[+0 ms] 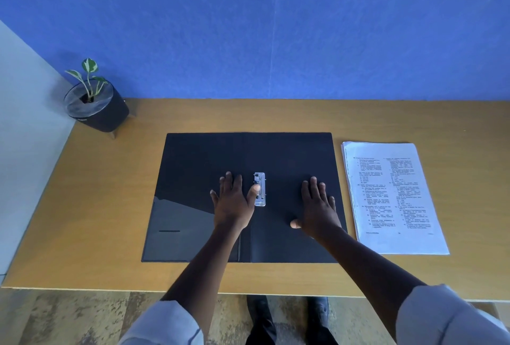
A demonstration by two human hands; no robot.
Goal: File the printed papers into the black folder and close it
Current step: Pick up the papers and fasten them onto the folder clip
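- I see the black folder (198, 168) lying open and flat in the middle of the wooden desk (110, 275).
- My left hand (233, 201) is spread flat on the left half, and its thumb touches the metal clip (259, 189) at the spine.
- My right hand (317, 208) is spread flat on the right half.
- The printed papers (392, 195) lie in a stack just beside the folder, on its right.
- A potted plant (95, 101) stands at the far left corner.

Table (110, 206): folder (193, 157), papers (392, 195), plant (96, 104).
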